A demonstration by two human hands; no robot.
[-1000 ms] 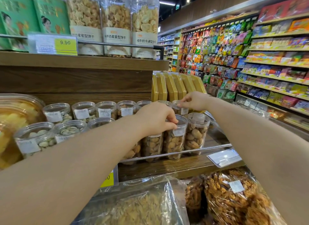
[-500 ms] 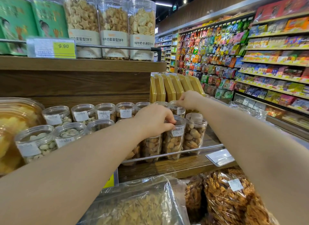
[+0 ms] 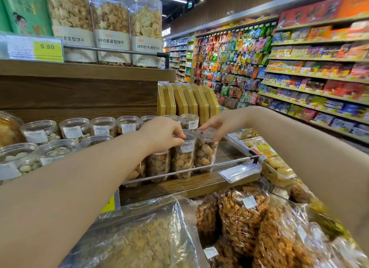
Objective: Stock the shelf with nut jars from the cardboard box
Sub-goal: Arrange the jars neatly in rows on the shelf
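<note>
Left hand point(image 3: 161, 134) grips a jar point(image 3: 182, 158) by its lid, right hand point(image 3: 218, 125) pinches the end jar point(image 3: 205, 151) — likely squaring both behind the rail point(image 3: 221, 162) at the shelf point(image 3: 199, 186) edge.

Middle jar point(image 3: 184, 158): clear plastic, packed with tan nuts, white label, upright; its lid rim pinched by the left fingers point(image 3: 178, 135).
End jar point(image 3: 205, 152): same kind, upright, touching it; lid held by the right fingers point(image 3: 216, 135).
Shelf point(image 3: 179, 185): dark wood, metal rail, below the fingers.
</note>
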